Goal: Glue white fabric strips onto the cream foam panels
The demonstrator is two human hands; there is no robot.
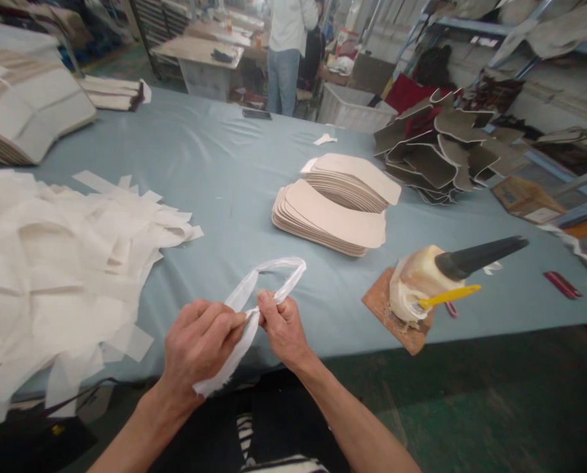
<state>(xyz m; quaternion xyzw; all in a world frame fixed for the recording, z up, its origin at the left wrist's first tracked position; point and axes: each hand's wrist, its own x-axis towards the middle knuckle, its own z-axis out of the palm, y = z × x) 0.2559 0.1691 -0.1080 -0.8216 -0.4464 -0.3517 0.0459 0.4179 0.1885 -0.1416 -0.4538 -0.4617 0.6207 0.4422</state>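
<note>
Both my hands meet at the near edge of the blue-grey table (215, 164), pinching a white strip of cloth (274, 269) that loops up between them. My left hand (199, 345) is closed around the strip's lower part, whose tail hangs out below the palm. My right hand (281, 325) pinches the strip close to the left thumb. Two stacks of beige cut pieces (335, 207) lie beyond the loop.
A heap of white cloth scraps (52, 263) covers the table's left. A glue pot with a black-handled brush and a yellow stick (436, 279) sits on a brown board at right. Dark grey cut pieces (436, 154) pile up far right. A person (288, 52) stands beyond the table.
</note>
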